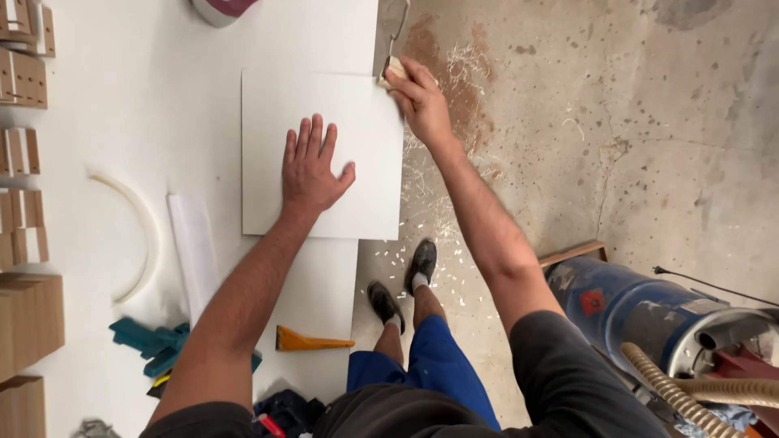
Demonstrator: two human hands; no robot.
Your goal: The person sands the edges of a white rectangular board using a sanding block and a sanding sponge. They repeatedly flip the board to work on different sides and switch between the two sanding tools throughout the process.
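Panel: a white square panel [324, 154] is laid flat on the white worktable [122, 122], its right edge overhanging the table edge above the concrete floor [649, 122].
Left hand: the left hand [312, 166] is spread open, palm down, pressed on the panel's middle; nothing is gripped.
Right hand: the right hand [420, 101] is closed around a small pale sanding block [392, 71], held against the panel's far right corner.
Key relation: the worked corner lies ahead and to the right of the pressing hand; the right hand is the nearer to it. The panel is near square, so no long axis is marked.
Left of panel: a rolled white sheet [193, 243] and a curved white strip [138, 235] are seen; wooden blocks [24, 73] are stacked further left.
Near side of panel: an orange wedge [308, 341] and a teal clamp [158, 345] are lying on the table.
Right of panel: chips are scattered on the floor; a blue drum vacuum [641, 312] with a ribbed hose [673, 393] stands well apart.
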